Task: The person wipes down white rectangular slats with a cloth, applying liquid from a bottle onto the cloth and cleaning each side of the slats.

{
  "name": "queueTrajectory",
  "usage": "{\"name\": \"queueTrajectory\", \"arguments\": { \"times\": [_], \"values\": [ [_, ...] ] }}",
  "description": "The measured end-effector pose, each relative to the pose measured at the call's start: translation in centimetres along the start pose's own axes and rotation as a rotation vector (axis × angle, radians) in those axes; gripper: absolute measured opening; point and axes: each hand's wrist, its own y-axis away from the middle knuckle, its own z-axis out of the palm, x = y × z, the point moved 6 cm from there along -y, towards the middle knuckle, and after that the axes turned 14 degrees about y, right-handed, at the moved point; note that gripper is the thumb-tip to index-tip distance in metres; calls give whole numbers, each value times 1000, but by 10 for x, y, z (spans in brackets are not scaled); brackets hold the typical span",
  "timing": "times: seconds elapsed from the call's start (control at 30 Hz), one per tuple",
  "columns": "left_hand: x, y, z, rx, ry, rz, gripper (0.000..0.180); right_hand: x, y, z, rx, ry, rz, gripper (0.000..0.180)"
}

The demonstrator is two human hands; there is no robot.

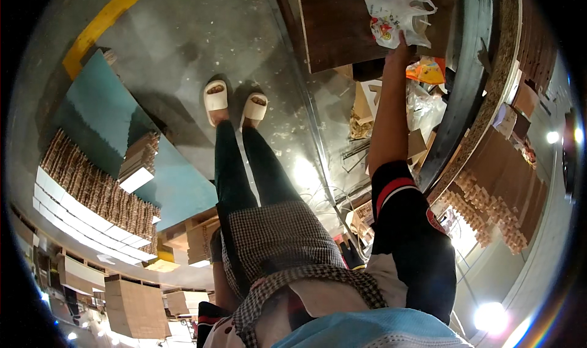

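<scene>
White and thin, the plastic bag (386, 19) lies on the brown worktop (336, 30), touched by the right hand (400, 52), and could slip if pinched too lightly, though neither that grip nor the left hand's (216, 246) can be told.

Access to the brown board (336, 27) is open from the left — bare surface lies between its left edge and the white plastic bag (386, 21). The bag's near edge is obstructed by the right hand (401, 53). A dark beam (468, 103) bounds the right side. An orange packet (428, 73) and clear plastic (426, 106) crowd the space beside the forearm (389, 115) — low passage there is restricted. Grey floor (177, 36) gives room left of the board.
</scene>
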Motion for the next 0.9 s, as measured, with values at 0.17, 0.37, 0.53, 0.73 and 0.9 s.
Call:
{"name": "queueTrajectory", "arguments": {
  "times": [0.17,0.37,0.53,0.73,0.9],
  "values": [
    [-31,6,-19,71,242,3,34,-4,-36,6,30,42,-148,35],
    [-38,12,-24,51,-206,102,37,-46,-7,-21,241,204,-272,49],
    [-72,-32,-10,7,-95,213,42,-76,-51,-47,335,91,-572,29],
    [-13,-38,-57,160,-370,654,39,2,237,-94,-228,559,-571,76],
    [140,-31,-54,125,625,223,37,33,427,-276,-996,701,-793,38]
  ]
}}
